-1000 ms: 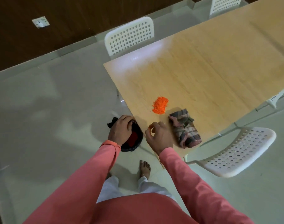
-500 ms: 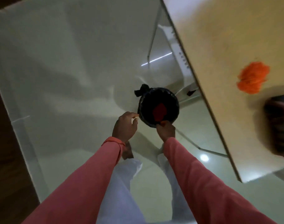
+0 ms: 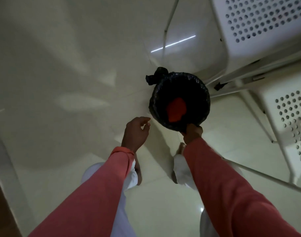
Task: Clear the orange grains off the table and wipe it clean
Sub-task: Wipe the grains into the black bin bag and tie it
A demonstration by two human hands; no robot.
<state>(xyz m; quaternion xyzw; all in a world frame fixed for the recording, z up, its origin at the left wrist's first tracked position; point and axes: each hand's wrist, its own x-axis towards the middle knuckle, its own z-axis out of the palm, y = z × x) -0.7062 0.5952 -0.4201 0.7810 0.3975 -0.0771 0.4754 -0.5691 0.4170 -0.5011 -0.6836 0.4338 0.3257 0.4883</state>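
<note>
One bin (image 3: 194, 86) (right hand (image 3: 192, 132) gripping), two chairs (image 3: 259, 28)

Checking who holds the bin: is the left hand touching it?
Apart. The head view shows pale floor between the left hand and the bin; only the right hand grips its rim.

No readable text, labels or numbers appear anywhere.

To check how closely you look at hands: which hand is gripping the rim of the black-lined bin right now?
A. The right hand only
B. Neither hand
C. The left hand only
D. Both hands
A: the right hand grips the near rim of the bin, while the left hand hangs beside it with loosely curled fingers, apart from the rim and holding nothing.
</note>
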